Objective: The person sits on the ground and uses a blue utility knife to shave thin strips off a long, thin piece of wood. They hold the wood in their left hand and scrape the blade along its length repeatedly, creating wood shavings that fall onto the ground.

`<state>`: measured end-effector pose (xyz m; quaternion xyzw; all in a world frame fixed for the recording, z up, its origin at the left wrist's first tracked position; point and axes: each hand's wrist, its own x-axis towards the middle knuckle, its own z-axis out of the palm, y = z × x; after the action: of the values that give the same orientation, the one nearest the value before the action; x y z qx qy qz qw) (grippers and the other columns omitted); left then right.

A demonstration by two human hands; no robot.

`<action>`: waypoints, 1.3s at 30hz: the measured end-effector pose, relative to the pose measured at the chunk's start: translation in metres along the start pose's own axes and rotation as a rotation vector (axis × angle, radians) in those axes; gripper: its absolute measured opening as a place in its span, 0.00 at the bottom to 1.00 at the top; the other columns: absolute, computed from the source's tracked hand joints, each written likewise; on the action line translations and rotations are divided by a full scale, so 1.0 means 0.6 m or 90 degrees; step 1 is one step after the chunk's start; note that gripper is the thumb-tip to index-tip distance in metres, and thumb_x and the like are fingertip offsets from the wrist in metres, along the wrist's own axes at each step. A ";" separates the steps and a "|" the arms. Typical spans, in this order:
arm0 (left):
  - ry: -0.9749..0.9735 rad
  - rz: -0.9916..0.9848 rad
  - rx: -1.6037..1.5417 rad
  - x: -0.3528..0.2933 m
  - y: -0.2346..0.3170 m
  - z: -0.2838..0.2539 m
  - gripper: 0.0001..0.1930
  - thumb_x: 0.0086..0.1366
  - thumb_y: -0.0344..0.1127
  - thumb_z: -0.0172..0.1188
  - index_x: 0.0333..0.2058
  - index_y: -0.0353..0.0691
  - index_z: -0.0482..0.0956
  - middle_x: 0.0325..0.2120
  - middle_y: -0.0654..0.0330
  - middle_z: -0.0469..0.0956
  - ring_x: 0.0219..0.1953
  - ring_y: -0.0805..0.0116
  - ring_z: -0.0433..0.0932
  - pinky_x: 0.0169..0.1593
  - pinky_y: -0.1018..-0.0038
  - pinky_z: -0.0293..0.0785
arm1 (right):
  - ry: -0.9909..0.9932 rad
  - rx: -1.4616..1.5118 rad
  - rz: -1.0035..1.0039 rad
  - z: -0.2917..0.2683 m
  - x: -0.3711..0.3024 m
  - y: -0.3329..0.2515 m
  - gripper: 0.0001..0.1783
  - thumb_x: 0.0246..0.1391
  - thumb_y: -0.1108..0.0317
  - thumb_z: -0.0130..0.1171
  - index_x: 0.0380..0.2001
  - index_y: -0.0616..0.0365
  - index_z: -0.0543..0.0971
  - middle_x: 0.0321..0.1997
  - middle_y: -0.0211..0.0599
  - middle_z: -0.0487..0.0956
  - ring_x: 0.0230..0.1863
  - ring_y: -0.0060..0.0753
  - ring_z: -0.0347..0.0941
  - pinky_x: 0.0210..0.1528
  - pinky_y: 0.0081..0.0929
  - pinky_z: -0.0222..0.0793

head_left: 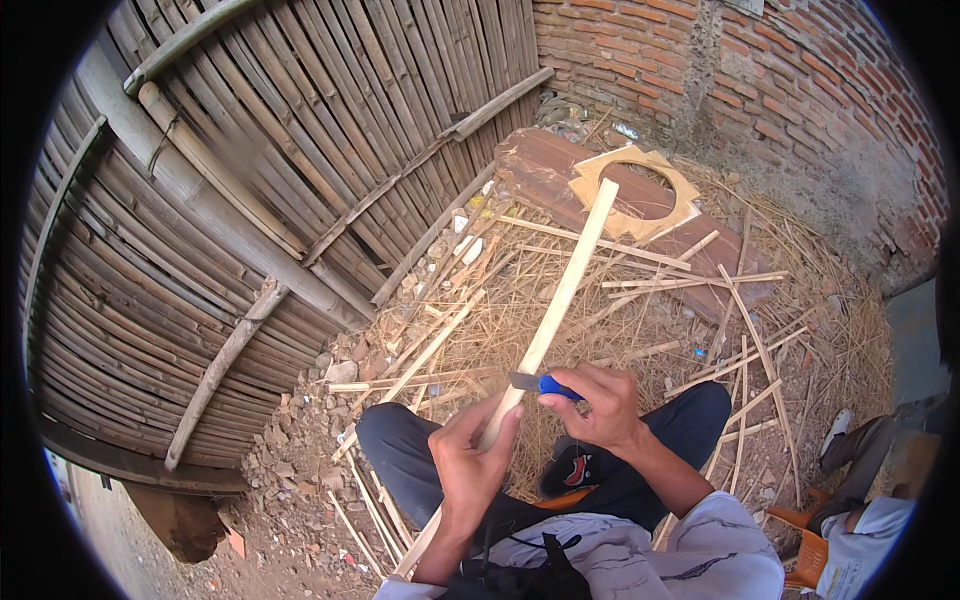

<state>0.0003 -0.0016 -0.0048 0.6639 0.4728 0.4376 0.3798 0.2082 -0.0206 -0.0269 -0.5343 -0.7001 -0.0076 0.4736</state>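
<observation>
A pale strip [567,295] slants between a seated person's knees, gripped between the left hand's [468,460] thumb and fingers. The right hand [603,408], closed around a blue-handled knife [556,387], holds the blade against it. Sticks [760,345] litter the straw [545,290]; beyond, a jagged-edged ring [592,190] lies on a brown board [535,165].

The strip [562,300] looks smooth, matt wood, the knife handle [559,387] plastic, its blade [523,381] metal, the brick wall [800,130] rough.

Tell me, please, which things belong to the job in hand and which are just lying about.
In use:
Long pale strip in the left hand
Blue-handled knife in the right hand, blade on the strip

Apparently lying about:
Scattered strips
Brown board
Round-holed frame on it
Straw
</observation>
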 end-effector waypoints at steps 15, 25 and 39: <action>-0.032 -0.015 0.062 -0.026 -0.006 -0.027 0.14 0.65 0.26 0.76 0.49 0.29 0.89 0.36 0.54 0.90 0.37 0.78 0.85 0.40 0.79 0.81 | 0.143 -0.071 0.050 -0.028 0.044 0.072 0.16 0.61 0.56 0.75 0.41 0.58 0.88 0.29 0.38 0.86 0.25 0.35 0.84 0.26 0.32 0.74; -0.058 -0.203 -0.107 -0.059 -0.056 -0.084 0.12 0.71 0.28 0.71 0.51 0.30 0.89 0.28 0.62 0.86 0.29 0.80 0.79 0.32 0.81 0.73 | 0.159 -0.051 0.240 -0.076 0.067 0.149 0.17 0.69 0.57 0.69 0.45 0.63 0.89 0.28 0.40 0.86 0.27 0.28 0.80 0.30 0.28 0.72; -0.123 -0.140 -0.188 -0.010 -0.033 -0.006 0.15 0.77 0.30 0.64 0.58 0.33 0.86 0.30 0.68 0.79 0.28 0.85 0.66 0.29 0.81 0.61 | -0.021 0.051 0.006 0.028 -0.007 -0.002 0.16 0.59 0.55 0.76 0.41 0.56 0.88 0.28 0.35 0.85 0.23 0.39 0.82 0.23 0.34 0.74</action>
<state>-0.0101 -0.0017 -0.0229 0.5840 0.4349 0.3924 0.5620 0.1966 -0.0156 -0.0384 -0.5182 -0.7050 0.0314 0.4832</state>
